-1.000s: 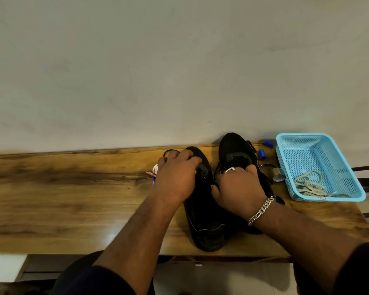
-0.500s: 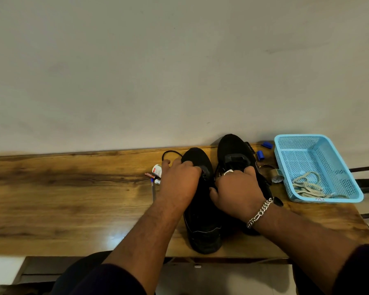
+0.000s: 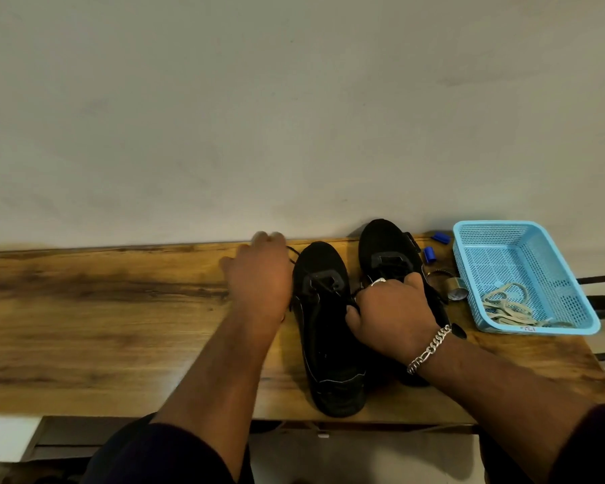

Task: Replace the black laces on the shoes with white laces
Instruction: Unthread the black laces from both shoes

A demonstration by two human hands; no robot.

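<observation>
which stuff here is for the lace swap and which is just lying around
For the job: left shoe, right shoe, black lace, white laces in blue basket.
Lying about: blue caps, tape roll.

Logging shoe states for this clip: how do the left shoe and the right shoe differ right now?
The left shoe lies nearer the table's front edge; the right shoe sits farther back, by the wall. The right hand rests on the right shoe at its lacing; the left shoe is untouched, with the left hand beside it. Both are black, toes toward the wall.
</observation>
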